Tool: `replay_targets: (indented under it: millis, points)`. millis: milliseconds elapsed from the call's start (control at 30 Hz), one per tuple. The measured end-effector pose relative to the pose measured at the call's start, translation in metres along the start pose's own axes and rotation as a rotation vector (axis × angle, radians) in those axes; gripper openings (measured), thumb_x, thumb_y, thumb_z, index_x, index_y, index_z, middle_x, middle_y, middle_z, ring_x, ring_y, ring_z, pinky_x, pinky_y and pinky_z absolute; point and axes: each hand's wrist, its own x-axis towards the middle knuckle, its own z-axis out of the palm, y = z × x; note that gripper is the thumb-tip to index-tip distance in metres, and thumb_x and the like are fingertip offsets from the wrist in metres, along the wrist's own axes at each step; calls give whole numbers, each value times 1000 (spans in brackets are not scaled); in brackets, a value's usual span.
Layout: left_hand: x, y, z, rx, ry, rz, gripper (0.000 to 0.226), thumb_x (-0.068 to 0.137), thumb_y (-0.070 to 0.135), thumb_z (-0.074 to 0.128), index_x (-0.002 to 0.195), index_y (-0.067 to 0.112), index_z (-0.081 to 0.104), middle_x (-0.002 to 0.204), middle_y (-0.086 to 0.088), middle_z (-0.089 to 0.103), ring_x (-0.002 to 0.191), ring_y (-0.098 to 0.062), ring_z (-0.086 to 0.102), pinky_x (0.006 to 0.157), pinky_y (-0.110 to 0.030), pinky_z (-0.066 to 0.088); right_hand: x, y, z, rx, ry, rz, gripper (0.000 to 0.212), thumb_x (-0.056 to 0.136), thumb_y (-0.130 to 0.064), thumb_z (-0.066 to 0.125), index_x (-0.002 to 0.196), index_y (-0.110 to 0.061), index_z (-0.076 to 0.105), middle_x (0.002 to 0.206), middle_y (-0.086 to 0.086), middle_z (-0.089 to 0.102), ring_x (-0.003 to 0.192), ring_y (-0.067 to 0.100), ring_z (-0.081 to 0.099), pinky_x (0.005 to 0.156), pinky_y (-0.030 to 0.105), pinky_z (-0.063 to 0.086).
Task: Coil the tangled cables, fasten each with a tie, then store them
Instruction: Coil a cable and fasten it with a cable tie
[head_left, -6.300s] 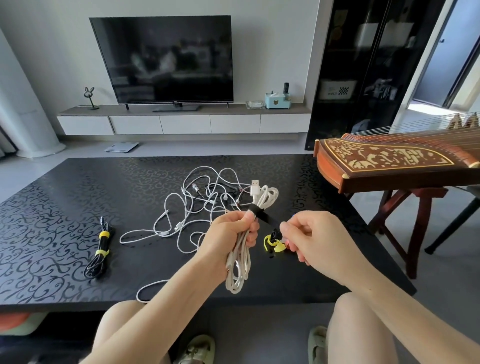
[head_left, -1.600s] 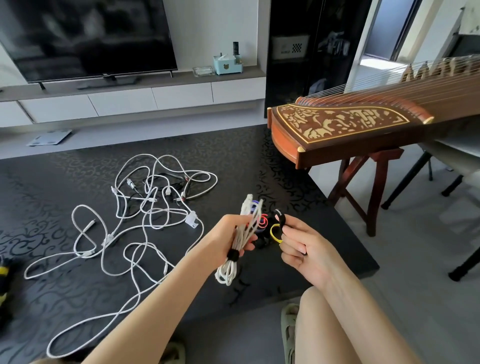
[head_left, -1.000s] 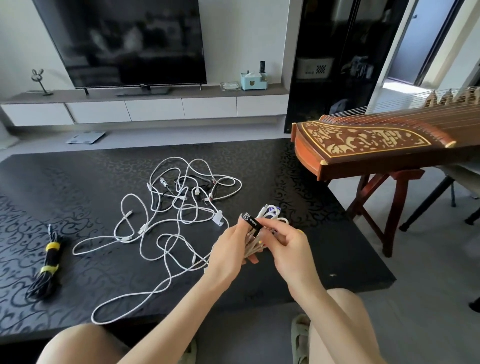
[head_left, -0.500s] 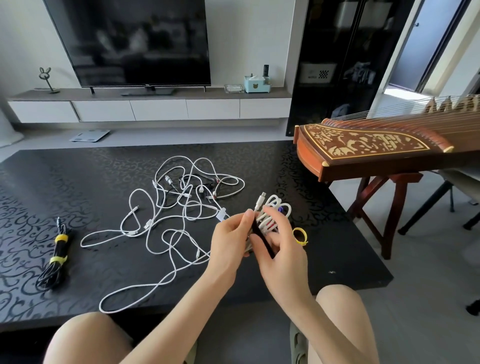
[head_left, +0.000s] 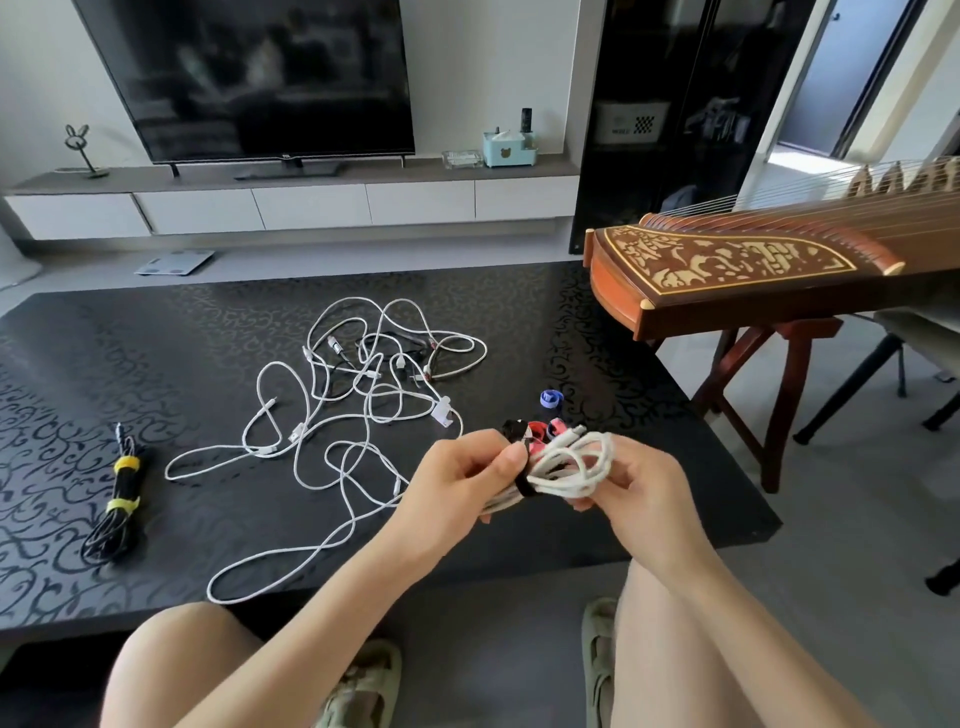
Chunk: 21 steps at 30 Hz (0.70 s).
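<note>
Both hands hold a coiled white cable (head_left: 571, 467) above the near right part of the black table (head_left: 156, 364). My left hand (head_left: 457, 483) pinches the coil where a black tie (head_left: 522, 486) wraps it; a second black tie end (head_left: 514, 430) sticks up by my thumb. My right hand (head_left: 631, 488) grips the coil's looped end. A tangle of white cables (head_left: 363, 405) lies on the table's middle. A coiled black cable (head_left: 117, 512) with two yellow ties rests at the left.
Loose ties lie behind the coil: a blue one (head_left: 550, 399) and red and pink ones (head_left: 545, 430). A wooden zither (head_left: 753, 280) on a stand overhangs the table's right side. A TV (head_left: 249, 78) and low cabinet stand at the back.
The coil has turned sideways between my hands. My right hand moved from the black tie to the coil's looped end. The yellow tie seen near my right hand is out of sight.
</note>
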Motion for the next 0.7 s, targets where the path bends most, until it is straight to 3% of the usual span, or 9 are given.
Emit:
replay_targets:
  millis: [100,167,267,333,500,700]
  points:
    - [-8,5,-2,60,-79,58,39,94,32,53,62,9,54,59,9,41,55,-8,40,53,-24,39,4,-8,-8,-155,-79,-99,35,78,6,70,74,-29,69,67,-15,67,65,3,61,67,7,44]
    - [-12,11,-1,77,-134,132,39,93,26,52,59,7,49,60,11,38,56,-7,37,56,-20,35,4,-12,-11,35,-157,-26,26,71,5,73,69,-21,71,65,-5,68,63,5,62,64,14,49]
    - [-18,25,1,169,-199,313,40,95,23,53,57,18,39,59,11,34,57,-3,33,58,-12,28,3,-18,-11,488,-304,276,17,59,-1,71,58,-18,73,60,0,68,55,10,64,56,18,52]
    - [-21,31,3,236,-211,392,36,93,27,53,59,25,42,59,12,34,57,-3,34,57,-13,28,3,-17,-14,552,-356,293,19,55,1,80,59,-16,74,61,2,69,54,11,66,55,19,52]
    - [-28,25,2,316,-161,256,24,86,37,57,64,29,53,56,14,47,57,-5,43,56,-18,34,6,-30,-30,450,-485,254,8,70,-10,77,75,-16,76,77,8,74,68,15,71,61,20,54]
    - [-34,18,9,286,10,201,17,80,50,62,63,47,62,58,20,57,53,0,48,51,-15,38,14,-39,-32,342,-478,401,7,81,-13,67,81,-11,74,70,9,69,59,14,65,54,19,49]
